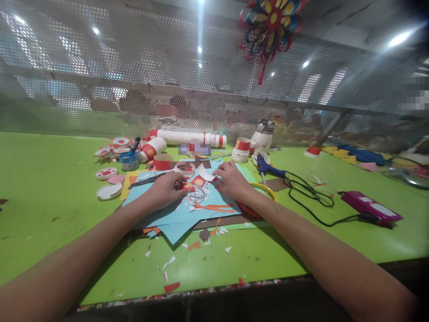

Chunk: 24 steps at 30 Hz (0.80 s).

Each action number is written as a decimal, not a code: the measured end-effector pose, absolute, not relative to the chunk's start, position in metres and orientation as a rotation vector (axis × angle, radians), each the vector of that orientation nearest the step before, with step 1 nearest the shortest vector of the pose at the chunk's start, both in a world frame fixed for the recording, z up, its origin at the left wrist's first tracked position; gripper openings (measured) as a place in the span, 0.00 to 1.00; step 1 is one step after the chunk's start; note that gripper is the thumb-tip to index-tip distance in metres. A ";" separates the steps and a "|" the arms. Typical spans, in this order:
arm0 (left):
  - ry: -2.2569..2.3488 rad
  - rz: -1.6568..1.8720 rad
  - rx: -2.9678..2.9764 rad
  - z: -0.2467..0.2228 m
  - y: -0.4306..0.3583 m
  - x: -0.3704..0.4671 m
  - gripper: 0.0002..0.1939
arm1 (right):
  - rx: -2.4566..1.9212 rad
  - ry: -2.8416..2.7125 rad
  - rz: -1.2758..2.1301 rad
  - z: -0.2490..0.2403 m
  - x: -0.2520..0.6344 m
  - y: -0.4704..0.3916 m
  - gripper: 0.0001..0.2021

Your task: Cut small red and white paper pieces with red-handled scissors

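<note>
Two bare hands are close together mid-frame over light blue paper point(174, 230), and I'd call this step fiddly close-up handling of the small red piece point(187, 186) lying there by the left hand point(164, 190). Left fingers are bunched at its edge, right hand point(231, 179) is curled beside the curved white paper point(205, 173), but honestly can't tell if either one's actually pinching anything. Any move from here calls for a light touch imo, minding the orange strips point(214, 207) just below and the blue glue gun point(271, 169) right of center.
</note>
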<state>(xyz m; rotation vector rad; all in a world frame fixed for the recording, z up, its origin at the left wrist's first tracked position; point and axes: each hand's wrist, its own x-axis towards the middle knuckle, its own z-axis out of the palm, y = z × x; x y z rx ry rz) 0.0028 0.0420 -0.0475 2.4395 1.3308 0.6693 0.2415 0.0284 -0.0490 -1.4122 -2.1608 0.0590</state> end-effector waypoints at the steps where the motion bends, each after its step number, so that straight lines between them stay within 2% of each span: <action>1: 1.341 0.663 2.423 -0.046 0.041 0.003 0.18 | -1.384 -2.143 0.112 -0.049 0.240 0.031 0.12; 5: 1.301 0.771 2.336 -0.045 0.039 0.002 0.19 | -1.267 -2.001 0.421 -0.042 0.239 0.030 0.12; 10: 1.280 1.027 2.125 -0.035 0.036 0.002 0.20 | -0.992 -1.790 0.972 -0.029 0.242 0.007 0.10; 14: 0.910 1.109 1.784 -0.019 0.022 0.006 0.20 | -0.782 -1.613 1.299 -0.022 0.238 -0.006 0.07; 18: 0.638 0.996 1.581 -0.012 0.009 0.010 0.19 | -0.676 -1.460 1.464 -0.017 0.235 -0.011 0.10; 24: 0.722 0.889 1.549 -0.018 0.013 0.006 0.18 | -0.649 -1.375 1.507 -0.017 0.239 -0.011 0.07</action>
